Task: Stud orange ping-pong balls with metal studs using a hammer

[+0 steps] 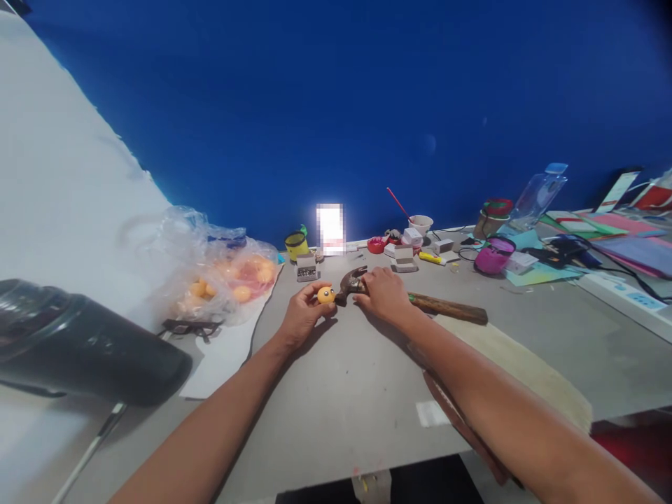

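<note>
Between the thumb and fingers of my left hand [304,311] is a small orange ball [325,295] with two googly eyes on its face. My right hand [386,290] is closed around a claw hammer [446,306] close to its metal head, with the wooden handle pointing right. The hammer's striking face is right beside the ball; whether they touch I cannot tell. Just behind my left hand stands an open small box [307,269] with tiny dark pieces inside. Another open box [404,260] sits behind my right hand.
Left of my hands lie a plastic bag [231,280] of orange balls, eyeglasses [193,327] and a large dark bottle [94,343]. Along the blue wall stand a yellow cup [297,245] and a white cup [421,225]. A power strip [630,297] and papers lie right.
</note>
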`<state>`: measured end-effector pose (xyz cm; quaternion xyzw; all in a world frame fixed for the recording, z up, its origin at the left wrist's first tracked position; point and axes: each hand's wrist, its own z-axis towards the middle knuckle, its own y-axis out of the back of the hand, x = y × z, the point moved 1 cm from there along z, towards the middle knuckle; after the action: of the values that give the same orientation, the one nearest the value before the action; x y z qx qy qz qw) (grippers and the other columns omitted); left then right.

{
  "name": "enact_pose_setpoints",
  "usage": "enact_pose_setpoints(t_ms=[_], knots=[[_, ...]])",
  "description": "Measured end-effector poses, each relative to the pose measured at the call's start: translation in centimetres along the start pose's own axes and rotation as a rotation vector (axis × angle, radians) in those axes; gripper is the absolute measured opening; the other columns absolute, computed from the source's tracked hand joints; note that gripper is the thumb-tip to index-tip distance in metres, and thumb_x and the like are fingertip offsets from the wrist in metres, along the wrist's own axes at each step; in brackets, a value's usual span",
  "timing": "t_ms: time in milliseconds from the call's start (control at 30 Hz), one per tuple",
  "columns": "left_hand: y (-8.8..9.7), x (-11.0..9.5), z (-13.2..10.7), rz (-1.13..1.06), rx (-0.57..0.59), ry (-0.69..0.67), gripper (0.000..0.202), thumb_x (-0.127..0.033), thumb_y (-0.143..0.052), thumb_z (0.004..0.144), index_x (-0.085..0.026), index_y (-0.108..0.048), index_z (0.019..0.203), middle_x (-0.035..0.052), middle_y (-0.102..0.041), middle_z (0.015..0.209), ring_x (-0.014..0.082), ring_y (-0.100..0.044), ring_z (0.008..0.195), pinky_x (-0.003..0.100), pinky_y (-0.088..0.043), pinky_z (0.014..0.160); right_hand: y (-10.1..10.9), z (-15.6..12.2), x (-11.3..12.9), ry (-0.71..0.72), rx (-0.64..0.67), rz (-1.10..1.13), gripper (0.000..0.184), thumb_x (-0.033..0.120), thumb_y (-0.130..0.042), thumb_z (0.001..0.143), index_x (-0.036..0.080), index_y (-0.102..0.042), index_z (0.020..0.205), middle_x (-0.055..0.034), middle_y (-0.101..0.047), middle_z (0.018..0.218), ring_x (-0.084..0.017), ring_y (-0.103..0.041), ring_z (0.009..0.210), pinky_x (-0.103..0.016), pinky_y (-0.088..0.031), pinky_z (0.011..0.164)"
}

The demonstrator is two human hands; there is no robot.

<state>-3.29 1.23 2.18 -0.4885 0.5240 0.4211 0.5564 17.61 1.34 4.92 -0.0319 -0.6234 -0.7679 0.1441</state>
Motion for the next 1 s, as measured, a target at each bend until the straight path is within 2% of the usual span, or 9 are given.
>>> enact_pose_setpoints(t_ms=[67,233,367,467,600,767,900,1000], knots=[[0.0,-0.1,0.0,0.025,-0.013,-0.029,0.056,-0.027,-0.089,0.064,-0.019,-0.068,0.116,0.0004,-0.071,0.087,0.0120,-0.065,0.069,0.028,-0.057,0.067,-0.4,0.1,-0.4,-0.015,0.053,-0.096,0.042,0.047,-0.072,0.093,0.015,-0.071,0.120,-0.0196,-0.068,0.123,-0.035,-0.058,0.123,-0.044,-0.045,0.098],[0.0,-0.3,-0.1,0.100,-0.055,-0.099,0.057,-0.034,-0.089,0.066,-0.018,-0.066,0.116,0.0034,-0.073,0.093,0.0171,-0.070,0.075,0.034,-0.061,0.070,-0.9,0.4,-0.8,-0.054,0.087,-0.129,0.036,0.042,-0.065,0.098,0.013,-0.071,0.119,-0.0210,-0.069,0.122,-0.035,-0.060,0.123,-0.042,-0.046,0.094],[0.0,-0.4,-0.3,0.107,-0.110,-0.053,0.052,-0.031,-0.087,0.067,-0.018,-0.068,0.113,0.0043,-0.074,0.092,0.0204,-0.072,0.080,0.038,-0.063,0.072,0.1,0.4,-0.6,-0.108,0.084,-0.033,0.034,0.040,-0.064,0.098,0.013,-0.067,0.119,-0.0188,-0.074,0.111,-0.031,-0.069,0.105,-0.037,-0.045,0.082],[0.1,-0.5,-0.2,0.115,-0.124,-0.048,0.049,-0.026,-0.085,0.065,-0.018,-0.071,0.111,0.0045,-0.074,0.091,0.0197,-0.071,0.080,0.035,-0.061,0.072,1.4,0.1,-0.2,-0.134,-0.037,0.023,0.034,0.039,-0.064,0.099,0.016,-0.061,0.124,-0.0146,-0.077,0.101,-0.029,-0.071,0.091,-0.035,-0.042,0.076],[0.4,-0.4,0.1,0.134,-0.105,-0.098,0.042,-0.024,-0.084,0.065,-0.017,-0.075,0.106,0.0053,-0.075,0.090,0.0198,-0.071,0.079,0.035,-0.060,0.073,2.1,-0.5,0.6,-0.030,-0.276,0.045,0.029,0.036,-0.061,0.101,0.017,-0.063,0.123,-0.0161,-0.076,0.107,-0.030,-0.068,0.095,-0.035,-0.039,0.077],[0.5,-0.2,0.1,0.103,-0.062,-0.119,0.042,-0.024,-0.085,0.066,-0.017,-0.077,0.106,0.0063,-0.076,0.094,0.0200,-0.069,0.084,0.035,-0.060,0.075,1.5,-1.1,1.3,0.117,-0.280,0.045,0.025,0.031,-0.059,0.102,0.020,-0.067,0.123,-0.0133,-0.075,0.104,-0.028,-0.064,0.099,-0.034,-0.037,0.080],[0.5,-0.1,0.1,0.083,-0.075,-0.082,0.047,-0.027,-0.086,0.066,-0.017,-0.076,0.110,0.0071,-0.076,0.095,0.0205,-0.070,0.085,0.036,-0.061,0.075,1.8,-1.0,0.8,0.093,-0.404,0.006,0.027,0.036,-0.059,0.103,0.016,-0.069,0.118,-0.0149,-0.074,0.100,-0.028,-0.063,0.096,-0.035,-0.035,0.080],[0.4,-0.2,0.0,0.080,-0.066,-0.070,0.048,-0.028,-0.087,0.066,-0.017,-0.075,0.111,0.0078,-0.076,0.097,0.0203,-0.070,0.086,0.036,-0.062,0.074,1.7,-0.8,0.5,0.113,-0.469,-0.023,0.024,0.034,-0.060,0.102,0.016,-0.070,0.115,-0.0128,-0.073,0.095,-0.027,-0.062,0.091,-0.035,-0.034,0.077]])
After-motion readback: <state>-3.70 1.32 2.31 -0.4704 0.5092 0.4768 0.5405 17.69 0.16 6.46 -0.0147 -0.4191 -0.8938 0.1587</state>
